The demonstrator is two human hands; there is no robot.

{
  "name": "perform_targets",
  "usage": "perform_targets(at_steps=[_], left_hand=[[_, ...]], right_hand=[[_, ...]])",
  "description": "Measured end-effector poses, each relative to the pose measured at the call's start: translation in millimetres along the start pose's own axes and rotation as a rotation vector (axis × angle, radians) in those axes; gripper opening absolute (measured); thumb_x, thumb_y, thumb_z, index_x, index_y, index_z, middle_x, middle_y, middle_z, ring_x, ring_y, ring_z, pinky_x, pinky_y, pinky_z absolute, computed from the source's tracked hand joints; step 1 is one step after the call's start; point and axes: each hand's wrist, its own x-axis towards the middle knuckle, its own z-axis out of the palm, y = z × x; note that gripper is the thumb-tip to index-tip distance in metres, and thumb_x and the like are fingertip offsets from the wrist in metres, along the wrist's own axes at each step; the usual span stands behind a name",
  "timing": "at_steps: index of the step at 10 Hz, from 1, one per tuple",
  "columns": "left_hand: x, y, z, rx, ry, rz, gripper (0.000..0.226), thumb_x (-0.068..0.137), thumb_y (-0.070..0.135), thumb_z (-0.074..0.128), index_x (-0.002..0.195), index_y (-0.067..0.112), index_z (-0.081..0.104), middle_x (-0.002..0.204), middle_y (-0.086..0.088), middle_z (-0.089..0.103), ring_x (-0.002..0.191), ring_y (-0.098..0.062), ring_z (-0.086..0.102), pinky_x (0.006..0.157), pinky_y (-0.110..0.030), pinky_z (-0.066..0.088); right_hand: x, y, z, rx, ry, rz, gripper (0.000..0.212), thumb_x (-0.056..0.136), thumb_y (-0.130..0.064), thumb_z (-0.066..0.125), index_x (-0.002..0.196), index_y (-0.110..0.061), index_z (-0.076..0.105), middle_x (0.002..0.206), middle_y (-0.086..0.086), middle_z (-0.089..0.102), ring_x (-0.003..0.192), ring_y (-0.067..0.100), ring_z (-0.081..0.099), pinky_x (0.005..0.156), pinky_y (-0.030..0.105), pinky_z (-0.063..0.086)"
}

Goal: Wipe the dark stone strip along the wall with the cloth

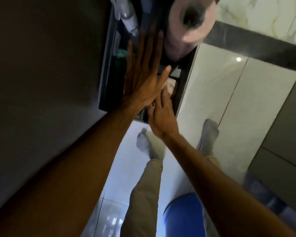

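My left hand [143, 77] lies flat with fingers spread on the dark surface of a recessed shelf [108, 69] in the wall. Just below it, my right hand [161, 115] reaches in under the left thumb, its fingers on a pale crumpled cloth [170, 84] pressed against the dark ledge. A dark stone strip [256, 47] runs along the marble-tiled wall at the upper right, away from both hands.
A pink toilet roll [190, 23] and a grey spray bottle [129, 17] sit in the shelf above my hands. Below are my socked feet [143, 144] on glossy white floor tiles and a blue bucket [183, 214] at the bottom.
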Motion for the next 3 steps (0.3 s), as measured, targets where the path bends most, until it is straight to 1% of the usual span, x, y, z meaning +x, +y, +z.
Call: perform_targets(at_steps=[1,2,3], left_hand=[[-4.8,3.5,-55.2,-0.051,-0.048,-0.025,0.086,0.110,0.061,0.041,0.173,0.009,0.014,0.182,-0.021,0.014,0.170,-0.038,0.012,0.137,-0.062,0.008],[-50.1,32.9,-153.7,-0.066,0.016,-0.158,0.082,0.111,0.051,0.045,0.174,0.009,0.012,0.182,-0.020,0.016,0.168,-0.038,0.019,0.133,-0.065,0.026],[-85.7,53.4,-228.3,-0.094,0.137,-0.170,0.077,0.113,0.049,0.040,0.172,0.006,0.019,0.181,-0.020,0.018,0.167,-0.039,0.024,0.128,-0.064,0.035]], right_hand=[[-53.2,-21.9,-49.0,-0.031,-0.082,-0.068,0.060,0.120,-0.036,0.040,0.177,-0.026,0.024,0.188,0.001,0.008,0.171,0.025,0.026,0.136,0.041,0.036],[-168.3,-51.3,-153.0,-0.004,-0.047,-0.114,0.041,0.116,-0.033,0.054,0.155,-0.026,0.062,0.165,-0.003,0.059,0.147,0.015,0.062,0.118,0.003,0.036],[-232.5,-82.3,-235.9,0.016,0.059,-0.280,0.025,0.110,-0.031,0.065,0.131,-0.032,0.079,0.133,-0.013,0.079,0.119,0.007,0.079,0.098,-0.011,0.035]])
